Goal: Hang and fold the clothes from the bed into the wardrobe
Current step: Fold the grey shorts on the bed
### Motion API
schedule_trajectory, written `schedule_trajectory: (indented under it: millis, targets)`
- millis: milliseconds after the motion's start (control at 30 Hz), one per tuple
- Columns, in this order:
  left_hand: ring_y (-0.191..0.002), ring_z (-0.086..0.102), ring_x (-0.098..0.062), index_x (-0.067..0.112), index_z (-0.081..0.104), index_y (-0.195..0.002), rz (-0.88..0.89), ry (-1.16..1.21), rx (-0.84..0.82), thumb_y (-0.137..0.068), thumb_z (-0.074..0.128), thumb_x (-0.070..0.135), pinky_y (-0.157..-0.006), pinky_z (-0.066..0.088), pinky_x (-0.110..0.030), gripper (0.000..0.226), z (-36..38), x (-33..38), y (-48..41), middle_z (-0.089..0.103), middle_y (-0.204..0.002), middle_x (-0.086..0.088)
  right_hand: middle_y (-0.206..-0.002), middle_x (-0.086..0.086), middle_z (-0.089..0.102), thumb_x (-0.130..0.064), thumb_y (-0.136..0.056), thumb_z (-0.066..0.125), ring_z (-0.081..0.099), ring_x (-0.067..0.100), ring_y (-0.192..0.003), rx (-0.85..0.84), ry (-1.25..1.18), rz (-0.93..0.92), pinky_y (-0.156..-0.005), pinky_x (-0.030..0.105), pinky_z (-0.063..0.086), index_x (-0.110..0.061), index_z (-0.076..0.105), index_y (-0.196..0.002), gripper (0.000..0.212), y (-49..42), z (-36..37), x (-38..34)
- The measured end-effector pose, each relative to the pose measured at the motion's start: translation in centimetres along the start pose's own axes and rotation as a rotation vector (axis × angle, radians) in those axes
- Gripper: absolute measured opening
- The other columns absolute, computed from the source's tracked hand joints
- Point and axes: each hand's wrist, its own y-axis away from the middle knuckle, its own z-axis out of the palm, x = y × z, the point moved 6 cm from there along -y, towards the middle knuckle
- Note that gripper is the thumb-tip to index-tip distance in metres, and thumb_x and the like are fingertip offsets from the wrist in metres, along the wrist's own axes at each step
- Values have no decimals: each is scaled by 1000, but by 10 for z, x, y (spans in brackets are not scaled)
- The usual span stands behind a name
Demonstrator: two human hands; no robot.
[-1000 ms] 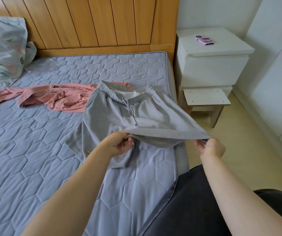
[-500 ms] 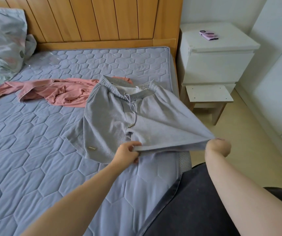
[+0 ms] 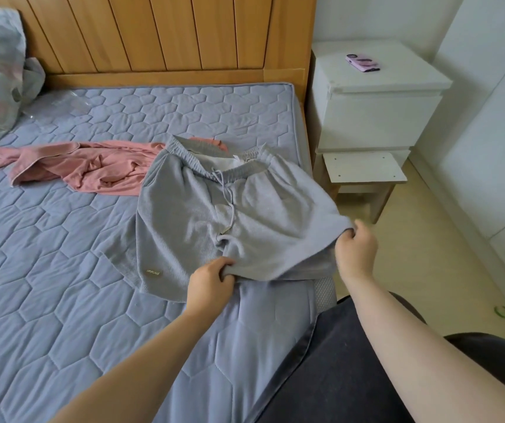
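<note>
**Two hands hold grey shorts on the bed**

A pink top [image 3: 92, 169] lies on the bed [image 3: 47, 285], one end tucked under the shorts [image 3: 199, 215]. A white side table [image 3: 376, 111] with a phone [image 3: 362, 63] stands to the right. The shorts lie flat near the bed's right edge. The left hand [image 3: 211, 285] pinches the bottom hem. The right hand [image 3: 356, 251] pinches the hem's right corner. A second ago the hem was held higher.
</note>
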Motion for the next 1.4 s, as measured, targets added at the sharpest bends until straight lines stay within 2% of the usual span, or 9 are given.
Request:
schedule_trajectory:
  millis: [167,267,400,500,600,700,1000,1233,1400]
  targets:
    - [-60,56,-4,17,71,-96,30,124,60,-78,55,-3,-62,43,-15,31,-14,8,-3,62,-68,14,-83,8,68,-1,-86,38,70,22,-70,253,-808,526,-56,34,58,-7,65,-87,27,-7,-11,24]
    - [-61,55,-5,16,71,-96,62,72,6,-78,59,-1,-63,44,-18,27,-8,10,1,57,-63,17,-106,18,64,1,-94,42,66,37,-94,92,-481,862,-74,43,58,2,60,-113,26,-1,-5,70]
    - [-61,52,-3,17,70,-101,-4,69,36,-79,58,1,-65,42,-18,30,-8,3,3,56,-69,19,-93,15,63,2,-92,43,61,39,-94,-15,74,506,-68,36,44,3,63,-102,23,-4,-9,54]
    - [-63,53,-4,19,69,-102,-87,143,57,-81,54,-1,-67,45,-17,33,-11,2,5,61,-80,12,-89,8,64,9,-88,38,63,29,-82,-33,-342,455,-64,36,51,-1,66,-102,33,-1,-3,37]
    - [-53,61,-11,13,70,-94,-419,600,53,-88,45,-2,-57,57,-29,31,-6,-6,4,65,-68,1,-86,13,62,10,-91,36,63,24,-76,135,-1053,806,-51,31,54,0,55,-86,23,5,-5,51]
    - [-54,61,-17,4,67,-92,-817,1296,-89,-92,40,-4,-49,53,-20,28,19,3,11,61,-74,-11,-95,14,59,13,-90,38,62,30,-87,255,-971,878,-60,34,56,1,51,-96,19,3,-17,72]
    - [-69,59,-10,26,53,-129,-188,-29,-533,-82,53,9,-62,47,-18,49,28,-18,28,58,-72,9,-131,15,41,-10,-87,58,42,34,-119,-199,833,372,-96,45,41,-9,55,-122,35,0,-3,55]
    - [-59,55,-1,23,73,-94,-73,-57,-195,-86,50,5,-56,38,-13,30,-18,-47,13,60,-62,13,-153,12,19,-9,-82,59,22,35,-137,-495,867,-432,-112,39,23,-14,39,-135,57,49,77,-1]
    - [-96,54,-21,10,73,-94,-63,-158,133,-78,52,-8,-79,38,-23,32,-64,-79,-4,63,-96,0,-148,12,27,-13,-87,55,26,30,-136,-726,699,-547,-111,35,24,-9,45,-131,46,101,137,-27]
